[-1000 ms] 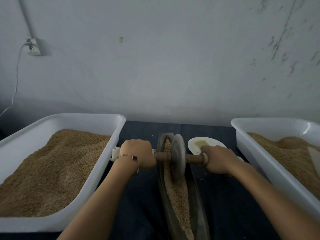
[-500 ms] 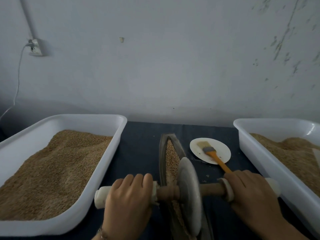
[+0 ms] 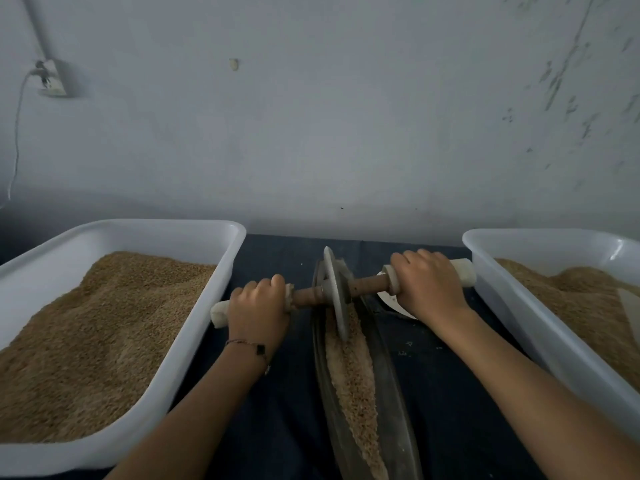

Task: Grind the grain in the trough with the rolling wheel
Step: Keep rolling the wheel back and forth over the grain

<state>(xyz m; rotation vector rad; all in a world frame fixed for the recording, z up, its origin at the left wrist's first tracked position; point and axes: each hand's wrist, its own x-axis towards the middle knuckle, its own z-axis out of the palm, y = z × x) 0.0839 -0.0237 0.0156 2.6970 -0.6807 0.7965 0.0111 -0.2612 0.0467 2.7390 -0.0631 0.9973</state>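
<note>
One trough (image 3: 391, 393) runs down the lower middle of the frame with grain (image 3: 353, 368) in it, and one rolling wheel (image 3: 335, 292) stands at its far end. Two hands: left hand (image 3: 258, 304) and right hand (image 3: 427, 284), fingers wrapped tight round the axle handles. Two white tubs (image 3: 207, 317) of grain, far left and far right (image 3: 512, 306), plus one white plate (image 3: 391, 301) peeking out under the right hand.
</note>
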